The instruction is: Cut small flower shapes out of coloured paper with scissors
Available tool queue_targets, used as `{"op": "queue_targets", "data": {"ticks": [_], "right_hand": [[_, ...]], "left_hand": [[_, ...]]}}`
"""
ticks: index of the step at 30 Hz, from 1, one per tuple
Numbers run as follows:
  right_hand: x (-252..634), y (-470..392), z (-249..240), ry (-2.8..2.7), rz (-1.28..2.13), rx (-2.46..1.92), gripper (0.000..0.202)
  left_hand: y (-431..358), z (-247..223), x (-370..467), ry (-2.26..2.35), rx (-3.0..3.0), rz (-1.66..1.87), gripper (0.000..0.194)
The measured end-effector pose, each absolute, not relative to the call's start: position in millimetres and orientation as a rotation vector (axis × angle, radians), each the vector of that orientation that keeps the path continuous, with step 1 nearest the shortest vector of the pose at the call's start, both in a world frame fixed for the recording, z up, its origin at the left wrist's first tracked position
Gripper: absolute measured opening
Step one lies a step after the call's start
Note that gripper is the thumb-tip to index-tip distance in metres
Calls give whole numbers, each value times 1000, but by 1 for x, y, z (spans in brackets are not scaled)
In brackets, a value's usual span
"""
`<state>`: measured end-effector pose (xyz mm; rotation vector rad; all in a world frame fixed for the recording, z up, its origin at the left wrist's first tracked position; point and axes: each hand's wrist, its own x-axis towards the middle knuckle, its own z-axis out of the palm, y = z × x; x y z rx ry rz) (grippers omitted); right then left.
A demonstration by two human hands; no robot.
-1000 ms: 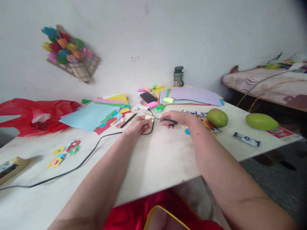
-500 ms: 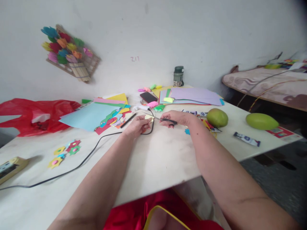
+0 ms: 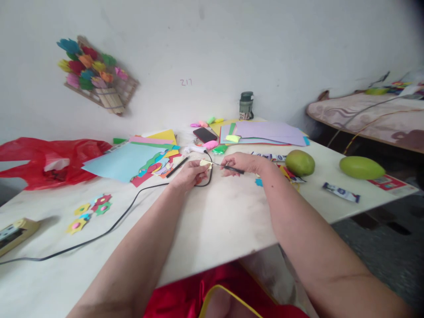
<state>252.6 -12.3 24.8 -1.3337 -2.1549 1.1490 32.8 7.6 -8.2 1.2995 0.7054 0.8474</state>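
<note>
— While the left hand (image 3: 189, 173) pinched a small pale yellow paper piece (image 3: 206, 163) just above the surface (image 3: 218, 221), what did the right hand (image 3: 245, 163) do?

— It was closed around black-handled scissors (image 3: 228, 168), whose blades reached to the paper piece (whether they stood apart was too small to tell).

— And what lay around them?

— A black cable (image 3: 109, 227) curved across the surface past the left hand. Behind it lay coloured paper sheets (image 3: 126, 160) and cut scraps (image 3: 155, 168); a phone (image 3: 205, 134) lay farther back. Two green mangoes (image 3: 300, 162) sat to the right, and paper flowers (image 3: 89, 210) well to the left.
</note>
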Motion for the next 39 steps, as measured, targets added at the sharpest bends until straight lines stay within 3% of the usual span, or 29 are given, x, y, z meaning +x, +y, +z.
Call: {"op": "queue_targets", "data": {"ticks": [39], "right_hand": [[250, -18, 30, -2093, 1185, -1279, 19]], "left_hand": [[2, -2, 38, 686, 1265, 865, 28]]}}
